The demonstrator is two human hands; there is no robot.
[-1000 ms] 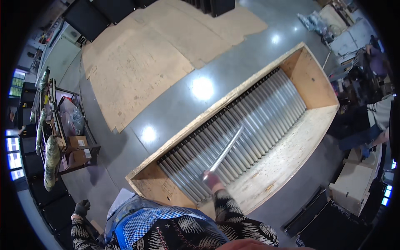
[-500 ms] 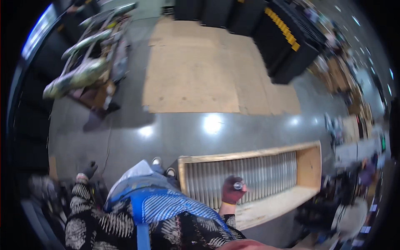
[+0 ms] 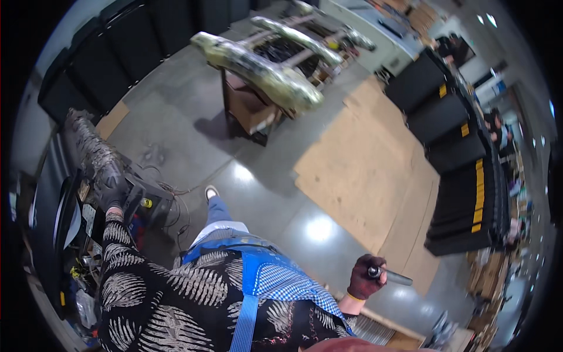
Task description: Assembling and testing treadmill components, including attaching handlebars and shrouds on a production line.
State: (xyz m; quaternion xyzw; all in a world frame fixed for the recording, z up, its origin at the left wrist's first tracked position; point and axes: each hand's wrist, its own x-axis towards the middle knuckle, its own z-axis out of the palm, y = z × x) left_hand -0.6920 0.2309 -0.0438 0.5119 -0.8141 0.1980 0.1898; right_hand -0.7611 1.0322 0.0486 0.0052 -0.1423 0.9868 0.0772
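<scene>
My right hand (image 3: 366, 278), in a dark red fingerless glove, is closed around a metal tube (image 3: 400, 278) with a round end towards me. It is held out at my right, above the wooden crate (image 3: 410, 338), whose ridged row of grey metal tubes (image 3: 373, 330) shows partly beside my apron. My left hand (image 3: 112, 192), in a dark grey glove, reaches out left to the near end of a plastic-wrapped bar (image 3: 94, 146) on a dark stand. Its fingers blend into the dark things there, so its grip is unclear.
A rack with plastic-wrapped bars (image 3: 258, 70) stands ahead, a cardboard box (image 3: 252, 108) under its near end. Flat brown sheets (image 3: 363, 170) cover the floor to the right. Black panels (image 3: 469, 199) with yellow tags stand beyond. Cables (image 3: 183, 211) lie near my foot.
My body has turned left, so the rack now lies ahead and the crate is mostly out of view. My left hand has come to the wrapped bar; my right still holds the tube.
</scene>
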